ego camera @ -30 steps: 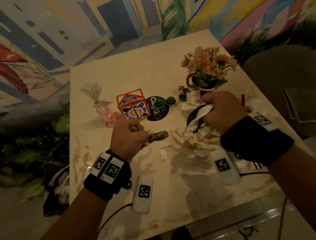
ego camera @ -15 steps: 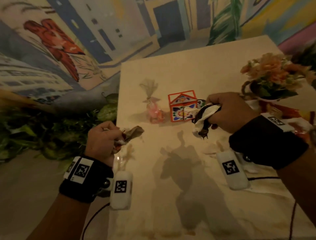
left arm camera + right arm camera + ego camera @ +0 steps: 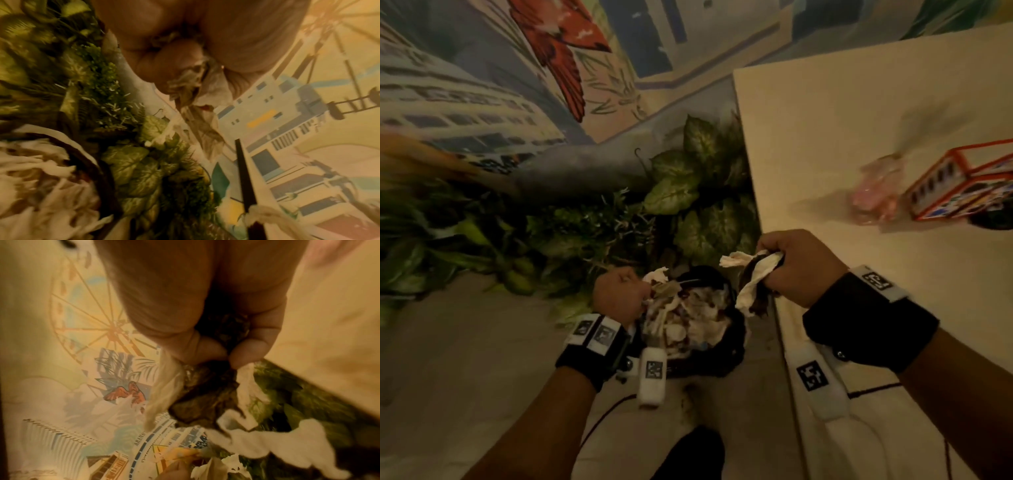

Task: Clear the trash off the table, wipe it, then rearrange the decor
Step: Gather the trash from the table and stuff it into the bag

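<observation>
A black trash bag (image 3: 732, 329) full of crumpled paper sits on the floor beside the table's (image 3: 859, 113) left edge. My left hand (image 3: 619, 294) grips a brown crumpled scrap (image 3: 197, 104) right over the bag's left rim. My right hand (image 3: 794, 263) holds a wad of white and brown tissue (image 3: 751, 277) at the table's edge, above the bag's right side; the right wrist view shows the wad (image 3: 207, 400) pinched between thumb and fingers. On the table lie a pink wrapped favour (image 3: 876, 195) and an orange-edged house-shaped box (image 3: 969, 185).
Green leafy plants (image 3: 688, 192) line the floor between the painted wall (image 3: 482, 85) and the table. A dark shoe (image 3: 691, 452) stands on the pale floor below the bag. Cables run from both wrist units.
My view has swung left and down off the table. Both hands carried their trash leftward from the tabletop to over the bag on the floor. The flower vase has left the view.
</observation>
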A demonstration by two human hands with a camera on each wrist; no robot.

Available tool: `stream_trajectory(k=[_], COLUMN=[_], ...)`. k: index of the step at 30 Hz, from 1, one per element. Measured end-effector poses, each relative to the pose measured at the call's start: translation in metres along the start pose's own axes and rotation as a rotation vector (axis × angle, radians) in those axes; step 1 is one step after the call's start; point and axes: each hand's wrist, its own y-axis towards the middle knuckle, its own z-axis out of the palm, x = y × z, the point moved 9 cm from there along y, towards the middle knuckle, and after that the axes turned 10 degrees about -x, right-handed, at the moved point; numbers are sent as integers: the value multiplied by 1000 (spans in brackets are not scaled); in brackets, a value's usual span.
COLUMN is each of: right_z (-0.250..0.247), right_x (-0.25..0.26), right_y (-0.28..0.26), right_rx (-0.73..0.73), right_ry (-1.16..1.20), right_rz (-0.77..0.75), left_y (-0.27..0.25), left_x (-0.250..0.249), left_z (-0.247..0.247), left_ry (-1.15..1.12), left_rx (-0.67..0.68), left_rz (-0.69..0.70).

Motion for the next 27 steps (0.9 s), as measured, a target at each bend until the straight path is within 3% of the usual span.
stream_trajectory(k=[7,12,16,21,24,27], right_z=[101,167,214,265,296,325], right_x=[-9,-71,-126,-171,-193,-205], right_y=[22,34,38,62,74,84], right_rx=[7,12,95,93,100,139], right_ry=[-18,-17,-45,-167,-195,-177], right_rz=[173,411,609,586,559,528], left_y=[57,68,76,108,130,141], left_x=[49,83,112,165,188,214], left_z=[18,62,97,136,157,190], left_ry=[392,530,436,360,413,472], left_rx=[120,269,360,360,340,434], left_rz=[199,162,82,-16,42,58])
